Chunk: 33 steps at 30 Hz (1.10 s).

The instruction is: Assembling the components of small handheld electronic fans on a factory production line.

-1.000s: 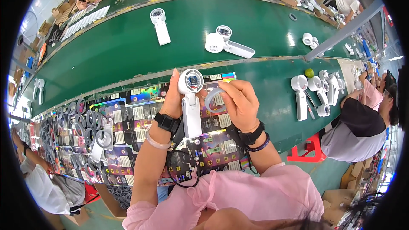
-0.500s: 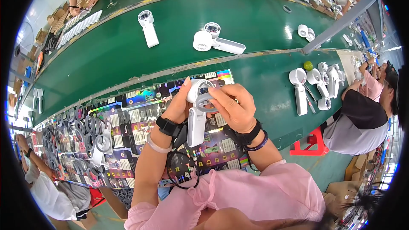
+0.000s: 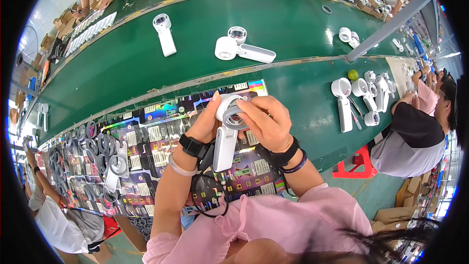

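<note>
My left hand [image 3: 205,123] is closed round the head of a white handheld fan [image 3: 224,149], its handle pointing down toward me. Between the thumb and fingers of my right hand [image 3: 268,125] is a grey ring [image 3: 229,112]. That ring lies against the open round front of the fan head, slightly tilted; I cannot tell whether it is seated. Left of my hands, several loose grey rings [image 3: 102,162] lie on the printed sheets [image 3: 161,134], with another white fan [image 3: 113,180] among them.
Beyond a raised rail, a green conveyor belt [image 3: 122,63] carries white fans [image 3: 166,41]. To the right, several fans [image 3: 345,112] lie by a green round fruit [image 3: 352,74]. A grey metal post [image 3: 391,24] slants overhead. Co-workers sit at both sides and across; a red stool [image 3: 354,164] stands right.
The grey ring has come up against the fan head, and the fan has tilted slightly. On the belt, the fans have shifted a little to the left.
</note>
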Each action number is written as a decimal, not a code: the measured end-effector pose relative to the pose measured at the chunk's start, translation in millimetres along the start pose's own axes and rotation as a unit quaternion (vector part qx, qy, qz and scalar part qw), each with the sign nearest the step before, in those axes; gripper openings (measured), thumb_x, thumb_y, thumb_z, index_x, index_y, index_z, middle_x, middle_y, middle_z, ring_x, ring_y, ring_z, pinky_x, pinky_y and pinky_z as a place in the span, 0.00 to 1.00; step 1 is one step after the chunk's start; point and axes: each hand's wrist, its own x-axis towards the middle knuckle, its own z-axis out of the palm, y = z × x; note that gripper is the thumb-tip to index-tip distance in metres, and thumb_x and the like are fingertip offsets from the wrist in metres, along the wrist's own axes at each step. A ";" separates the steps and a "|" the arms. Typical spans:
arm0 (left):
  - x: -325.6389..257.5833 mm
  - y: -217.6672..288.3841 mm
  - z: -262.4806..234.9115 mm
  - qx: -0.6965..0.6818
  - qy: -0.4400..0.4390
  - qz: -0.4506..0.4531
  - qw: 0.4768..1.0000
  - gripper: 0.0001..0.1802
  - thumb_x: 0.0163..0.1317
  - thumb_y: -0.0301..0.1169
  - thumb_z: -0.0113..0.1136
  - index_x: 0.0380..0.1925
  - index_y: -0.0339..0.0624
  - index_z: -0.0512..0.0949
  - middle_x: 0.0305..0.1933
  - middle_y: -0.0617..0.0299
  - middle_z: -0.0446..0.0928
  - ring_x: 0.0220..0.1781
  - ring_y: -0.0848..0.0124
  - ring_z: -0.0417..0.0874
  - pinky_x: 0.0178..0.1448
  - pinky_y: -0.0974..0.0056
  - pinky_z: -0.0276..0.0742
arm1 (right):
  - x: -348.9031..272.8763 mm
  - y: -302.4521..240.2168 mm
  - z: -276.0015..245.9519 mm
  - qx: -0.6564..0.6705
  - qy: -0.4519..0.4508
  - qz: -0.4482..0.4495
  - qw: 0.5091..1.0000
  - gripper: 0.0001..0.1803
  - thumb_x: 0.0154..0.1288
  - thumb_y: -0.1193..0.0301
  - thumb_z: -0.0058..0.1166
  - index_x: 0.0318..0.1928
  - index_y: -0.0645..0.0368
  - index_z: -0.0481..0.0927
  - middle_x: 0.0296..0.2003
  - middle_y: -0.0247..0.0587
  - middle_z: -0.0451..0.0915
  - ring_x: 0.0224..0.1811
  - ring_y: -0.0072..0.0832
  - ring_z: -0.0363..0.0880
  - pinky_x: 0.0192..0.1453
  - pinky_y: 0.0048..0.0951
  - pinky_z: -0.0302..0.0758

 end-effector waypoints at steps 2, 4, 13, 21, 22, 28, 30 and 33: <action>-0.3 -1.0 -5.7 -0.005 -0.022 0.001 1.000 0.40 0.67 0.66 0.26 0.49 0.42 0.73 0.36 0.52 0.81 0.29 0.58 0.85 0.34 0.58 0.85 | 0.5 -0.1 -0.1 0.003 0.002 -0.002 1.000 0.19 0.46 0.79 0.67 0.44 0.61 0.84 0.34 0.39 0.78 0.25 0.30 0.77 0.25 0.28 0.70; 0.2 -1.9 -8.1 -0.010 -0.043 0.001 0.999 0.39 0.67 0.66 0.31 0.53 0.43 0.71 0.39 0.54 0.81 0.30 0.60 0.86 0.35 0.58 0.86 | -0.5 0.3 0.0 -0.001 -0.003 0.000 1.000 0.19 0.47 0.79 0.67 0.44 0.61 0.83 0.34 0.39 0.78 0.26 0.30 0.77 0.26 0.27 0.70; 0.1 -2.1 -7.3 -0.003 -0.063 0.014 0.998 0.39 0.68 0.65 0.30 0.54 0.42 0.71 0.39 0.54 0.81 0.31 0.60 0.86 0.35 0.58 0.86 | -0.4 -0.9 1.1 -0.001 -0.003 0.028 1.000 0.19 0.48 0.80 0.67 0.45 0.60 0.83 0.33 0.39 0.78 0.28 0.32 0.77 0.28 0.29 0.73; -2.4 -2.6 -7.7 0.010 -0.066 0.014 0.998 0.38 0.68 0.64 0.32 0.56 0.41 0.69 0.40 0.54 0.81 0.31 0.60 0.86 0.35 0.59 0.85 | 0.6 -4.7 -0.7 0.005 -0.012 0.047 0.999 0.19 0.47 0.84 0.66 0.44 0.62 0.84 0.34 0.39 0.77 0.31 0.31 0.78 0.31 0.28 0.74; -2.7 -2.3 -8.0 0.018 -0.064 0.016 0.998 0.38 0.68 0.64 0.32 0.56 0.41 0.69 0.40 0.54 0.82 0.31 0.60 0.86 0.35 0.59 0.85 | 1.0 -5.0 -0.7 0.005 -0.013 0.049 0.999 0.19 0.47 0.84 0.66 0.44 0.62 0.84 0.34 0.39 0.77 0.31 0.31 0.78 0.31 0.28 0.74; -1.9 -1.0 -5.2 0.009 -0.056 0.016 0.998 0.39 0.68 0.65 0.32 0.55 0.41 0.70 0.39 0.54 0.82 0.30 0.59 0.86 0.35 0.59 0.85 | 1.2 -3.5 1.0 0.010 -0.010 0.056 0.998 0.19 0.48 0.82 0.66 0.44 0.61 0.84 0.33 0.39 0.78 0.30 0.31 0.78 0.30 0.28 0.74; -2.2 -0.5 -5.8 -0.007 -0.057 0.017 0.998 0.39 0.67 0.66 0.33 0.55 0.42 0.70 0.39 0.54 0.82 0.30 0.59 0.86 0.35 0.59 0.85 | 1.9 -3.9 2.0 0.009 -0.008 0.051 0.999 0.18 0.49 0.81 0.66 0.44 0.60 0.83 0.33 0.39 0.79 0.28 0.32 0.79 0.29 0.29 0.74; -2.6 -1.4 -9.5 -0.014 -0.068 0.007 0.998 0.39 0.67 0.66 0.33 0.54 0.42 0.71 0.38 0.54 0.82 0.30 0.59 0.86 0.35 0.58 0.85 | 1.6 -4.9 3.0 0.008 -0.014 0.063 0.998 0.17 0.50 0.81 0.66 0.44 0.60 0.83 0.33 0.39 0.79 0.28 0.32 0.79 0.29 0.29 0.74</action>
